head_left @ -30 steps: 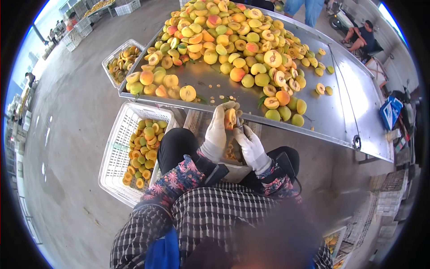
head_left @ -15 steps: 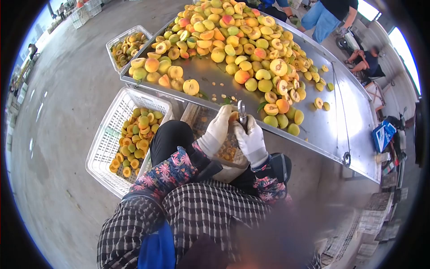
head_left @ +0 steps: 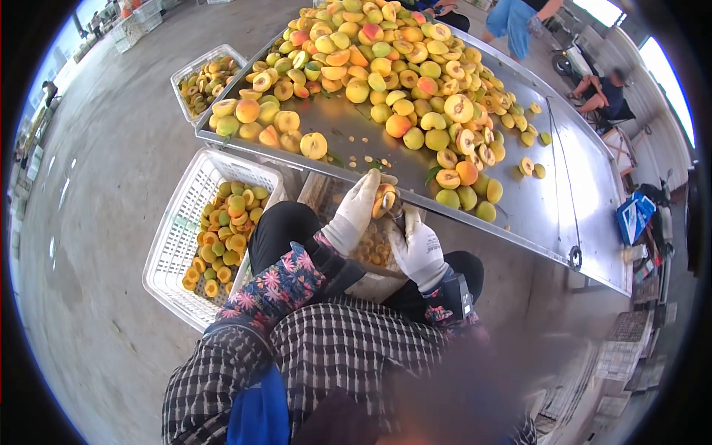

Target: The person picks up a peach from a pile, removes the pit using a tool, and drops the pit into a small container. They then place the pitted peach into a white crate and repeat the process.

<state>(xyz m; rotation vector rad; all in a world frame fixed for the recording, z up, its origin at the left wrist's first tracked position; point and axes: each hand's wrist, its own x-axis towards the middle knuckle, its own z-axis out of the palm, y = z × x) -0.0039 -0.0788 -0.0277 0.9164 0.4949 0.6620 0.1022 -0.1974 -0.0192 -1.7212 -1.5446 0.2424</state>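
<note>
A peach half (head_left: 384,199) is held cut side showing in my gloved left hand (head_left: 360,210), at the front edge of the metal table (head_left: 337,119). My gloved right hand (head_left: 417,248) is closed around a metal pitting tool (head_left: 396,210), whose looped end touches the fruit. Below both hands, a container (head_left: 317,191) holds pits and scraps. Beside my left knee, a white basket (head_left: 172,241) holds several pitted halves. A big heap of peaches (head_left: 400,67), many of them split, covers much of the table.
A smaller white crate (head_left: 191,68) of halves stands beyond the table's left corner. People stand or sit across the table, one person (head_left: 610,96) at the right. A blue and white package (head_left: 635,216) lies at the right, near stacked crates (head_left: 627,345).
My right hand has turned and lowered, bringing the tool's loop from upright down onto the fruit. The fruit in my left hand now shows more. A person across the table has moved left.
</note>
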